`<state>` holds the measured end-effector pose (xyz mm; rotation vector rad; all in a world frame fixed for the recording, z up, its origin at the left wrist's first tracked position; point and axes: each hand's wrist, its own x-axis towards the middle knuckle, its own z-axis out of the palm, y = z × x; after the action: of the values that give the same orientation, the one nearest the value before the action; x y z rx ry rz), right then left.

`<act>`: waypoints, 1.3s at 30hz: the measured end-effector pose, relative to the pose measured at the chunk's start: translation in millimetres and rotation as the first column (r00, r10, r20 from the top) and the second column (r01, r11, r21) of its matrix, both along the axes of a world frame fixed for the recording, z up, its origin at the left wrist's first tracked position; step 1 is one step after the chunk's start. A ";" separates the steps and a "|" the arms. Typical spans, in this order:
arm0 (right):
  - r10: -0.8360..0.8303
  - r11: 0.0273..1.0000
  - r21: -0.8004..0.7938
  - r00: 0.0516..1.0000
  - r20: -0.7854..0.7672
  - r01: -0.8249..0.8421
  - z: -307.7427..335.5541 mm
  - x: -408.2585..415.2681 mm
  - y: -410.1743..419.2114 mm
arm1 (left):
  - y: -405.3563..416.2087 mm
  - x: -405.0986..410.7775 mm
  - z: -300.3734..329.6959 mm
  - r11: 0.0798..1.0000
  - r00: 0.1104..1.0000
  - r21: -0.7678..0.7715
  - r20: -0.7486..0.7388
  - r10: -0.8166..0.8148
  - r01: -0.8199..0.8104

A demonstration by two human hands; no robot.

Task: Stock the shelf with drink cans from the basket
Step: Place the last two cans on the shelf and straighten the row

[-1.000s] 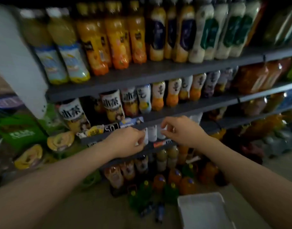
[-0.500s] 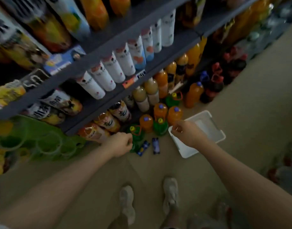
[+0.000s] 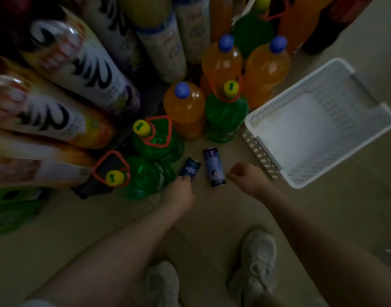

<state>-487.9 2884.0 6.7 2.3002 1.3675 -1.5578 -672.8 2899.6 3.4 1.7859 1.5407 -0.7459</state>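
Cans are what I'm looking down on: two of them on the pale floor just left of the white basket (image 3: 318, 156), which sits with nothing visible inside it. The dark blue can (image 3: 190, 168) stands nearest the green bottles (image 3: 150, 173), and my left hand (image 3: 181, 191) has its fingers closed around the can's near end. The lighter can (image 3: 214, 167) lies between that one and the basket's perforated wall. My right hand (image 3: 247, 178) is curled into a loose fist just beside the lighter can on the basket side; I cannot tell whether it touches the can, and I see nothing held in it. Orange bottles (image 3: 223, 63) with blue caps stand beyond the cans, left of the basket. My white shoes (image 3: 258, 262) are planted on the floor, nearer to me than the basket.
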 end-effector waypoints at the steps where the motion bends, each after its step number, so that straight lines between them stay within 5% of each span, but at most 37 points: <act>1: 0.009 1.000 -0.009 1.000 0.005 -0.009 -23.5 -2.5 3.9 | 1.4 2.6 -24.7 1.000 1.000 0.019 -0.007 0.013 -0.013; 6: -0.027 0.999 -0.035 0.998 0.059 0.029 -110.0 -15.0 31.9 | 10.9 6.4 -110.9 0.993 0.991 0.117 -0.135 0.016 0.000; 10: 0.123 0.992 -0.026 0.974 0.190 -0.120 -152.8 -35.8 37.7 | 17.4 1.3 -149.0 0.991 0.981 0.130 -0.195 0.001 0.025; 13: 0.012 1.000 0.026 0.986 0.168 -0.017 -174.7 -50.3 31.1 | 19.3 6.8 -160.0 0.990 0.982 0.136 -0.189 -0.015 0.041; 20: -0.074 0.997 -0.033 0.995 0.070 0.076 -132.9 -10.9 7.3 | 13.1 11.1 -137.1 0.996 0.996 0.064 -0.060 0.063 -0.060; 24: -0.066 0.998 0.011 0.998 -0.020 0.067 -44.9 15.9 -17.5 | 0.3 15.5 -51.6 0.996 1.000 0.092 -0.021 0.003 -0.001; 29: -0.047 0.995 0.084 0.995 -0.084 0.054 122.1 31.0 -25.3 | -1.3 17.7 128.3 0.960 0.987 0.228 -0.037 -0.156 0.160; 39: 0.146 0.837 0.541 0.987 -0.064 -0.089 515.5 54.9 55.8 | 45.1 17.3 535.4 0.817 0.988 0.574 0.152 -0.035 -0.060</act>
<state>-433.0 2939.8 522.2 2.3604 2.1675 -1.4033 -655.5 2944.7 538.8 2.1956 1.7904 -0.1067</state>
